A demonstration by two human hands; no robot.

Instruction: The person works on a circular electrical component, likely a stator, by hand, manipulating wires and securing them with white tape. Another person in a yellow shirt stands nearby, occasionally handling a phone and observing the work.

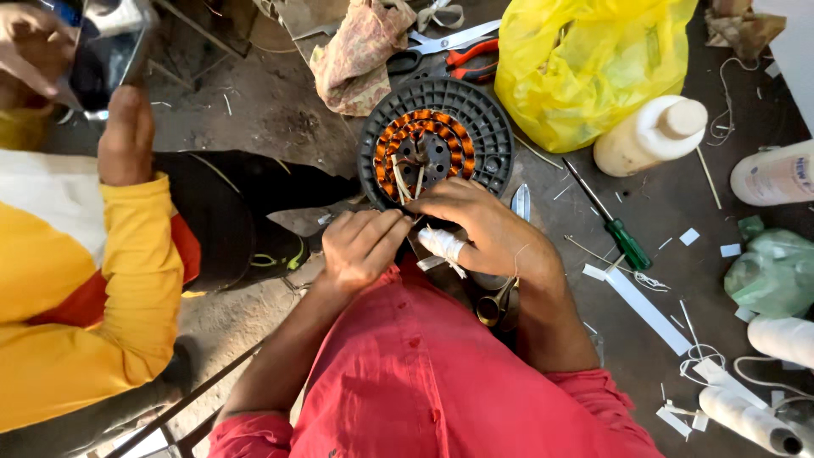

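Observation:
A round black fan-motor stator (437, 144) with copper-orange windings lies on the floor in front of me. Pale strips and white thread ends stick out of its windings. My left hand (360, 246) is closed just below the stator's near rim, fingers curled toward the right hand. My right hand (479, 229) rests on the stator's near edge; one finger is wrapped in white tape, and its fingers pinch something thin that I cannot make out. Both hands touch each other at the rim.
A person in a yellow sleeve (127, 254) sits at left holding a phone (102, 51). Around lie a green-handled screwdriver (615, 225), scissors (441, 42), a yellow bag (593, 64), white bottles (653, 136), thread spools (746, 416) and paper strips (644, 309).

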